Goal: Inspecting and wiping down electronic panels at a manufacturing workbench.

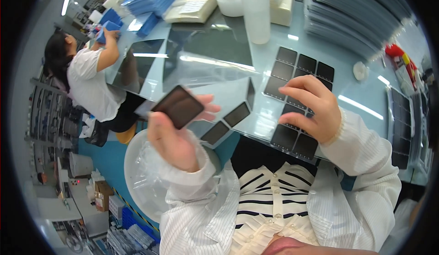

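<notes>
My left hand [173, 143] grips a small dark glossy rectangular panel [179, 106] between thumb and fingers, raised near the table's front edge. Over a grid of similar dark panels [286, 137] hovers my right hand [318, 110], thumb and fingers apart with nothing visible between them. That hand hides part of the grid's middle. Between my hands, two dark panels lie by the table edge, a nearer panel [215, 132] and a farther panel [237, 114].
Large dark sheets [208, 44] cover the table's far middle. Behind stand a white bottle [256, 14] and stacked grey trays [352, 17]. More dark panels [400, 127] lie at right. A white bin [137, 163] holds clear plastic. A co-worker [91, 76] is at left.
</notes>
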### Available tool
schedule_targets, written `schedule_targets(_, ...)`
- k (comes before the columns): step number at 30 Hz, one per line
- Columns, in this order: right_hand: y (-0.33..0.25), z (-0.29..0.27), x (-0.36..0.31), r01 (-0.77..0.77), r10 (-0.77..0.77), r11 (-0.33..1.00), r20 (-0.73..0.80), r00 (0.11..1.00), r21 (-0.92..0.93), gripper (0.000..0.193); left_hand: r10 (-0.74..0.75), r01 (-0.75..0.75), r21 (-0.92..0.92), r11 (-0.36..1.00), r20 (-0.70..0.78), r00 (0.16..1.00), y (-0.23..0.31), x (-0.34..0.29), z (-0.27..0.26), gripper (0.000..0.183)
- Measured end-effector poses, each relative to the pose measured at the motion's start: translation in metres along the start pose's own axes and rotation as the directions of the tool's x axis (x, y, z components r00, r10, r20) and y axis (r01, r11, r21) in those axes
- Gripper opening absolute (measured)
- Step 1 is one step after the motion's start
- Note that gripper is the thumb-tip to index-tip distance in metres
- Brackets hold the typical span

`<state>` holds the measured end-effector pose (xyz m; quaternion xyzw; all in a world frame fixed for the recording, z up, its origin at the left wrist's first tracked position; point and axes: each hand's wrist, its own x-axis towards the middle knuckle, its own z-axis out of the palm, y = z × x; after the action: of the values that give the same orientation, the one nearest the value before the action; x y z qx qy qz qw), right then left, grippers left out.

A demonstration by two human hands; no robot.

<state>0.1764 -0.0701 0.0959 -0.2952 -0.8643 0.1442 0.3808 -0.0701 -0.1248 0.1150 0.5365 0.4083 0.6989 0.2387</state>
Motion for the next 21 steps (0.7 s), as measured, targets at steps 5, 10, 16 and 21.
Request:
schedule_targets(5, -0.039, 0.008, 0.034, -0.054, 0.057, 0.988, -0.016, 0.998, 0.148, 0.059, -0.064, 0.066, -0.079, 0.995, 0.022, 0.998, 0.016, -0.007, 0.005, 0.056)
schedule_targets(10, -0.055, 0.027, 0.036, 0.023, 0.042, 0.955, -0.209, 0.977, 0.297, 0.067, 0.003, -0.002, -0.007, 1.0, 0.062, 0.998, 0.014, -0.011, 0.006, 0.045)
schedule_targets(16, -0.071, 0.033, 0.055, 0.112, -0.057, 0.928, -0.164, 0.985, 0.354, 0.065, 0.134, -0.135, 0.026, 0.991, 0.026, 0.991, 0.013, -0.014, 0.028, 0.023)
schedule_targets(21, -0.064, 0.026, 0.053, 0.089, -0.057, 0.923, -0.096, 0.994, 0.373, 0.057, 0.272, -0.275, -0.014, 0.961, 0.219, 0.937, -0.001, -0.008, 0.022, 0.021)
